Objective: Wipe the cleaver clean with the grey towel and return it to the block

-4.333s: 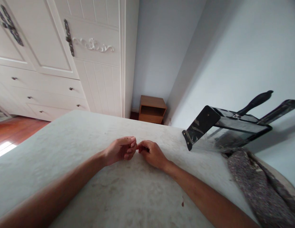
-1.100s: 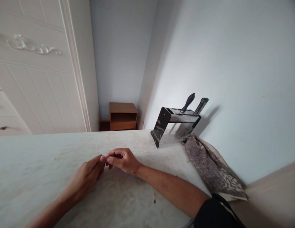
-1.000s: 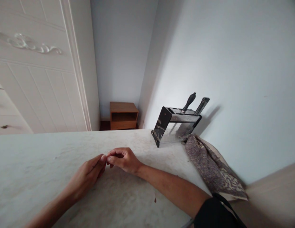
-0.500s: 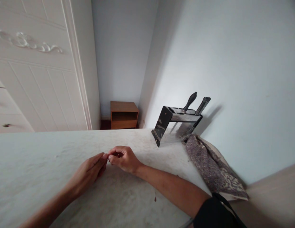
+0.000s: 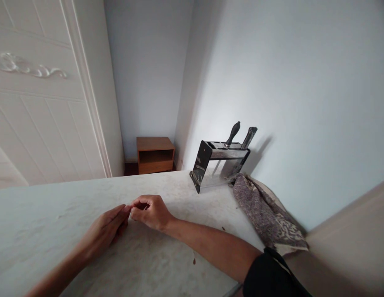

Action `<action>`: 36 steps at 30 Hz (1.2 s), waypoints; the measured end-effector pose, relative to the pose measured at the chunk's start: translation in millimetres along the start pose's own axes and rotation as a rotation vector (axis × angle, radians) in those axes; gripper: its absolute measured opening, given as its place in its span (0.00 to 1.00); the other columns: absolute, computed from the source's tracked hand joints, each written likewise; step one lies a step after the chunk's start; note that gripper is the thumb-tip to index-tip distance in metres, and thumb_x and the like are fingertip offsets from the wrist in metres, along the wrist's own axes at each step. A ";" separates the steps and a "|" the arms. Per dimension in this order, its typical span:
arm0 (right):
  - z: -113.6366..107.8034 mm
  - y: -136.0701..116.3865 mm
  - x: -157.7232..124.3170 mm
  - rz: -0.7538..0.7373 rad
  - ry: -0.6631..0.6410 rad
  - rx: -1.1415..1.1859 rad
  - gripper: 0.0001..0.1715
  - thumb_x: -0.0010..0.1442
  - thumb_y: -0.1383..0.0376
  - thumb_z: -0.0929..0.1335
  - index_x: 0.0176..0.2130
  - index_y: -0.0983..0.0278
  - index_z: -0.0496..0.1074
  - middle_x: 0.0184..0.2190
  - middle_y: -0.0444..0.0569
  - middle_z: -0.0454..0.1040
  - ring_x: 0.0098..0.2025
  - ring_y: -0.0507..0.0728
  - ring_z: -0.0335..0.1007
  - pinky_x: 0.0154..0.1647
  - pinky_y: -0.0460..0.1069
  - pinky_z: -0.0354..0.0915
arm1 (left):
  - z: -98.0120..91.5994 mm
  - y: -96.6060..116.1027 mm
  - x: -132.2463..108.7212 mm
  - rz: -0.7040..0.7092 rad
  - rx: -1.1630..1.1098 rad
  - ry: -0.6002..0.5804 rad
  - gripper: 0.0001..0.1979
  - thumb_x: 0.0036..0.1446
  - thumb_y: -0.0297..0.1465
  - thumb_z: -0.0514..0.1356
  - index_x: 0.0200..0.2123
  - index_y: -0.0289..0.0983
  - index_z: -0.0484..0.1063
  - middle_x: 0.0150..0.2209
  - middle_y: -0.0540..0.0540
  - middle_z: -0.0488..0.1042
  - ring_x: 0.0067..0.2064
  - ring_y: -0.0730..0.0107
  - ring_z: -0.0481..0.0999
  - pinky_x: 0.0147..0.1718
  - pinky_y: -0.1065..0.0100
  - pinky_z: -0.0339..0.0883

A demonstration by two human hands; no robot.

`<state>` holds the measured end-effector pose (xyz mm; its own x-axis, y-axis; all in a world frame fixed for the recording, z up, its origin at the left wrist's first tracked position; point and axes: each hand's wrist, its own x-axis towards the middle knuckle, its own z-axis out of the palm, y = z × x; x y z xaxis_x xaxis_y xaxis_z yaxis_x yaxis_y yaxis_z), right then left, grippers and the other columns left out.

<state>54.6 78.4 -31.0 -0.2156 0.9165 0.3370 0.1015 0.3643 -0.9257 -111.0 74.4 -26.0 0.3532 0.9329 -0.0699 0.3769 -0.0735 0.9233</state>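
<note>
My left hand (image 5: 107,227) and my right hand (image 5: 151,212) meet fingertip to fingertip above the pale tabletop (image 5: 167,264). Both are closed, thumbs pressed against the fingers in a pinch. Whatever lies between the fingertips is too small and too hidden to name. A small brown teardrop-shaped bit (image 5: 194,261) with a thin stem lies on the tabletop below my right forearm. Another brown speck (image 5: 223,228) rests just beyond that forearm.
A knife rack (image 5: 221,154) with two black handles stands by the wall at the right. Beside it lies a crumpled purple patterned cloth (image 5: 266,210). A wooden nightstand (image 5: 155,143) sits beyond the table's far edge, with a white wardrobe (image 5: 49,123) to the left.
The whole view has shifted, so rack, cloth and nightstand appear further left. My hands stay together in nearly the same pinch.
</note>
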 end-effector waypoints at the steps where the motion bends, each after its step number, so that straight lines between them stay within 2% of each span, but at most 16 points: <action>1: 0.0 0.9 1.0 0.006 0.011 0.003 0.04 0.50 0.67 0.70 0.31 0.64 0.76 0.25 0.41 0.72 0.28 0.49 0.66 0.30 0.43 0.61 | -0.7 -1.5 -0.1 -0.005 -0.001 -0.006 0.29 0.52 0.59 0.52 0.22 0.37 0.62 0.18 0.51 0.62 0.20 0.74 0.59 0.17 0.73 0.52; 4: -2.1 1.4 5.6 0.065 0.054 0.031 0.01 0.50 0.69 0.70 0.28 0.65 0.73 0.21 0.40 0.69 0.24 0.49 0.65 0.28 0.42 0.60 | -2.3 -3.7 -3.5 -0.022 -0.013 -0.024 0.31 0.53 0.60 0.51 0.21 0.36 0.62 0.17 0.51 0.61 0.19 0.75 0.58 0.17 0.73 0.52; 6: -5.0 -0.6 8.6 0.121 0.044 0.105 0.06 0.50 0.65 0.72 0.27 0.66 0.72 0.21 0.41 0.69 0.23 0.49 0.66 0.25 0.43 0.61 | -2.5 -2.4 -6.8 -0.026 -0.025 -0.006 0.32 0.53 0.60 0.50 0.20 0.36 0.62 0.17 0.51 0.61 0.19 0.75 0.58 0.17 0.73 0.52; 10: -10.9 -7.7 8.2 0.218 -0.052 0.302 0.23 0.46 0.50 0.75 0.29 0.66 0.70 0.24 0.43 0.71 0.22 0.49 0.67 0.24 0.44 0.63 | -2.2 3.3 -8.5 -0.045 -0.043 0.035 0.34 0.48 0.63 0.52 0.19 0.36 0.63 0.16 0.51 0.61 0.19 0.76 0.58 0.17 0.74 0.52; 13: -12.4 -10.3 3.8 0.198 -0.065 0.313 0.28 0.39 0.49 0.78 0.28 0.66 0.70 0.24 0.42 0.70 0.23 0.49 0.66 0.25 0.43 0.61 | -2.9 4.1 -4.3 -0.114 -0.064 0.039 0.36 0.41 0.67 0.52 0.19 0.36 0.65 0.16 0.51 0.62 0.18 0.75 0.58 0.15 0.73 0.51; 19: -9.5 -1.6 2.5 0.083 -0.081 0.317 0.26 0.39 0.46 0.77 0.27 0.65 0.76 0.25 0.44 0.72 0.25 0.50 0.67 0.29 0.45 0.63 | -0.9 1.3 0.0 -0.109 -0.067 0.046 0.36 0.42 0.67 0.53 0.17 0.37 0.65 0.14 0.50 0.62 0.16 0.75 0.58 0.14 0.72 0.52; 24: -11.5 -8.0 -3.6 0.084 -0.101 0.389 0.25 0.41 0.47 0.77 0.32 0.63 0.79 0.28 0.45 0.74 0.26 0.51 0.69 0.32 0.46 0.65 | 8.2 13.9 -7.1 -0.061 -0.099 0.120 0.33 0.44 0.64 0.55 0.19 0.37 0.66 0.14 0.52 0.62 0.16 0.76 0.58 0.14 0.75 0.50; 30: -20.7 -27.8 -17.1 0.097 -0.055 0.422 0.25 0.43 0.47 0.76 0.32 0.63 0.79 0.28 0.45 0.74 0.25 0.50 0.67 0.30 0.46 0.65 | 27.7 32.0 -10.6 0.017 -0.162 0.105 0.31 0.43 0.63 0.58 0.21 0.38 0.66 0.15 0.53 0.63 0.14 0.76 0.59 0.12 0.75 0.50; 36: -37.3 -23.1 -30.8 0.081 0.001 0.325 0.24 0.52 0.47 0.72 0.36 0.65 0.78 0.28 0.45 0.73 0.25 0.49 0.69 0.25 0.42 0.61 | 49.8 43.4 -7.5 -0.038 -0.223 0.040 0.29 0.45 0.59 0.60 0.22 0.36 0.63 0.15 0.52 0.63 0.14 0.75 0.61 0.11 0.74 0.54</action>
<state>95.1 48.0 -13.6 -0.2180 0.9406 0.2604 -0.1973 0.2189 -0.9556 -54.7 46.7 -4.2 0.3065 0.9471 -0.0951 0.1885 0.0375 0.9813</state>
